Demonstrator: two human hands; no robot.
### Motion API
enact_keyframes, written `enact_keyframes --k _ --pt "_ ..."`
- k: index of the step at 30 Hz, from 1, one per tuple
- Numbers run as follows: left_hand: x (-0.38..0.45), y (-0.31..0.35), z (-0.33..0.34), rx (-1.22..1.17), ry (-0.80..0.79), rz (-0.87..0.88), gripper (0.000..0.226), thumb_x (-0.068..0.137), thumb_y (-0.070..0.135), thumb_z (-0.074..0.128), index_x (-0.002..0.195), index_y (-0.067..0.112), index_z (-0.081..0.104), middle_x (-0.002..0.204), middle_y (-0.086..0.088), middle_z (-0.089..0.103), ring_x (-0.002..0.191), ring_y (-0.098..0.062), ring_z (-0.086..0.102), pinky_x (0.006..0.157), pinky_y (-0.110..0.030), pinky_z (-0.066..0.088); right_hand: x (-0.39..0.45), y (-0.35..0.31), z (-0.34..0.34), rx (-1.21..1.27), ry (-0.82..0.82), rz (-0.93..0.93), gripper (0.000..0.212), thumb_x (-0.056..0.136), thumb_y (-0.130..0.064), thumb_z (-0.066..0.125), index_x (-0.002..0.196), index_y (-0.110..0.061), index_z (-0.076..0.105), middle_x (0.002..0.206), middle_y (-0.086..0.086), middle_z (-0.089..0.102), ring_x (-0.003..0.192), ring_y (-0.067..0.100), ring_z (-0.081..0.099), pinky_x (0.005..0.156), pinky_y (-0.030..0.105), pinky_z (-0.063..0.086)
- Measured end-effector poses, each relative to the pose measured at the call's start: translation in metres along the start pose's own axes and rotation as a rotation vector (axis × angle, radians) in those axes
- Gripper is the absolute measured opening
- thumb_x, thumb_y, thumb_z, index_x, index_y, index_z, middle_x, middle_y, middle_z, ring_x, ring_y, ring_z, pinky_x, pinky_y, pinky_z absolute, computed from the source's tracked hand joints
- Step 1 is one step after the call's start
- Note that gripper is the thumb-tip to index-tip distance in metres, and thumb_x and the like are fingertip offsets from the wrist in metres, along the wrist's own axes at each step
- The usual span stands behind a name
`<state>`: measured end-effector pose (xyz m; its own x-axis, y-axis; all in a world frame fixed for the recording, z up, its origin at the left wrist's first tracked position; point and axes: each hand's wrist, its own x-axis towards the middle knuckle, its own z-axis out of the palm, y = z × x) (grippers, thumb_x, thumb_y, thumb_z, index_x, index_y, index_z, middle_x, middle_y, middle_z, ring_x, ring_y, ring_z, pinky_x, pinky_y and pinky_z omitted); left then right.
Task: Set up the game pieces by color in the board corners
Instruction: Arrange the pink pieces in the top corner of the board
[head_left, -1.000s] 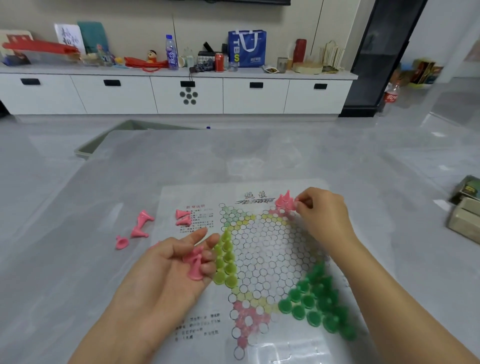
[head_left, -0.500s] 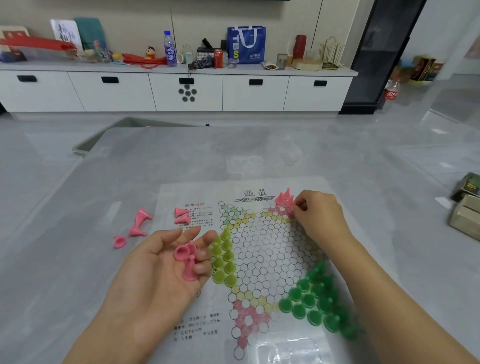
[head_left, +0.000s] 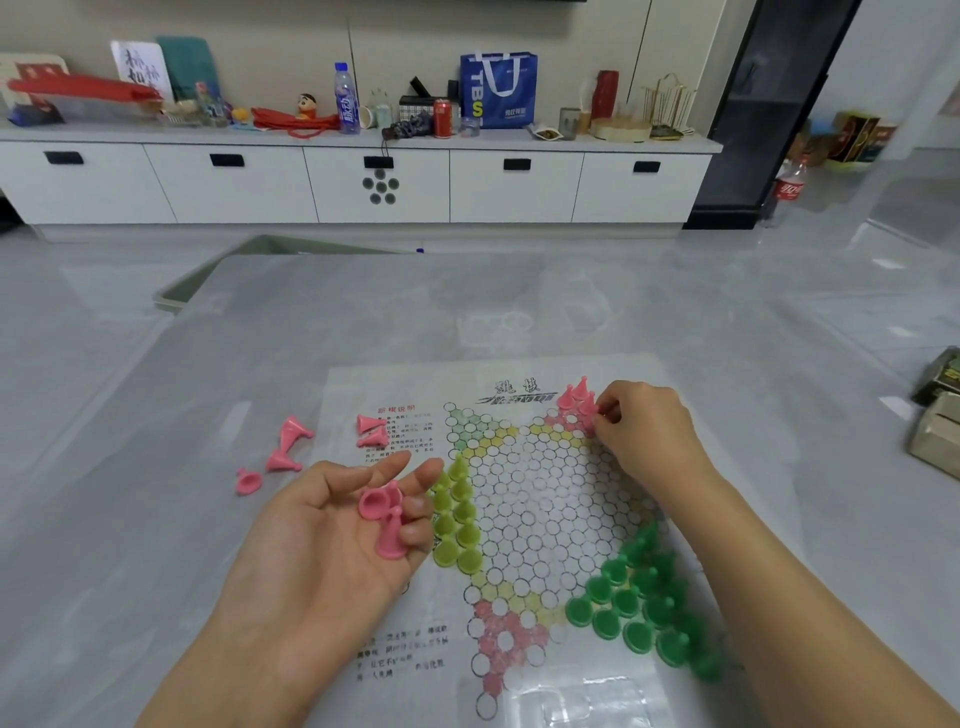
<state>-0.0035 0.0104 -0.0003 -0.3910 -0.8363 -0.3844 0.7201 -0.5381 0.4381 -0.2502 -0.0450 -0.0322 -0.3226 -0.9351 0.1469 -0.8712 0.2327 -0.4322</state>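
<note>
Item: paper hexagon-grid game board (head_left: 540, 519) on grey table (head_left: 363, 322) — landmark for all entries.

Far right corner of board: small cluster of upright pink plastic cone pawns (head_left: 576, 397). Right hand (head_left: 641, 426) at this cluster, fingertips pinching one pawn at its near edge.

Left edge of board: left hand (head_left: 337, 525), palm up, fingers loosely curled, cradling two pink pawns (head_left: 384, 514) lying on their sides.

Off board, left: loose pink pawns (head_left: 280, 452), toppled.

Left and near right corners: yellow-green pawns (head_left: 457, 519), dark green pawns (head_left: 644, 597), placed.

Judgement: next supply lies leftward of the right hand — across the board, in the left palm.
</note>
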Motion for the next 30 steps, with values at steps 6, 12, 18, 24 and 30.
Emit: enact_keyframes --k 6,12,18,24,30 --pt "0.001 -0.002 0.004 -0.012 0.05 -0.011 0.048 0.071 0.008 0.04 0.117 0.002 0.054 0.087 -0.02 0.069 0.047 -0.013 0.049 0.039 -0.02 0.042 0.004 0.002 -0.021 0.027 0.06 0.023 0.026 0.086 -0.005 0.049 0.105 -0.009 0.066 0.104 0.01 0.068 0.092 0.023 0.062 0.075 0.024 0.044" --pt "0.004 -0.008 0.007 0.007 0.066 -0.001 0.042 0.071 0.008 0.044 0.111 0.004 0.053 0.076 -0.019 0.07 0.04 -0.011 0.049 0.035 -0.017 0.04 -0.007 -0.032 -0.061 0.251 0.189 -0.149 0.02 0.089 -0.01 0.05 0.093 -0.015 0.068 0.081 0.0 0.068 0.061 0.007 0.055 0.053 0.016 0.04" --pt "0.0 -0.01 0.011 -0.016 0.084 -0.034 0.038 0.095 0.029 0.033 0.113 0.002 0.054 0.073 -0.016 0.067 0.041 -0.011 0.046 0.035 -0.018 0.039 -0.049 -0.091 -0.078 0.423 -0.31 -0.569 0.012 0.084 -0.019 0.061 0.09 -0.026 0.069 0.079 -0.01 0.068 0.071 -0.001 0.061 0.064 0.012 0.049" --pt "-0.002 -0.009 0.01 0.079 0.007 -0.059 0.058 0.095 0.046 0.025 0.086 0.0 0.059 0.058 -0.004 0.049 0.051 -0.014 0.041 0.039 -0.023 0.036 -0.063 -0.111 -0.064 0.231 -0.402 -0.775 0.014 0.085 -0.024 0.062 0.097 -0.024 0.07 0.085 -0.008 0.066 0.074 0.005 0.055 0.069 0.016 0.044" --pt "-0.002 -0.008 0.012 0.185 -0.05 -0.022 0.068 0.092 0.053 0.02 0.078 0.002 0.064 0.056 -0.003 0.044 0.046 -0.012 0.04 0.04 -0.023 0.033 -0.066 -0.112 -0.058 0.198 -0.469 -0.732 0.019 0.081 -0.034 0.064 0.094 -0.023 0.07 0.085 -0.006 0.063 0.074 0.004 0.053 0.069 0.017 0.043"
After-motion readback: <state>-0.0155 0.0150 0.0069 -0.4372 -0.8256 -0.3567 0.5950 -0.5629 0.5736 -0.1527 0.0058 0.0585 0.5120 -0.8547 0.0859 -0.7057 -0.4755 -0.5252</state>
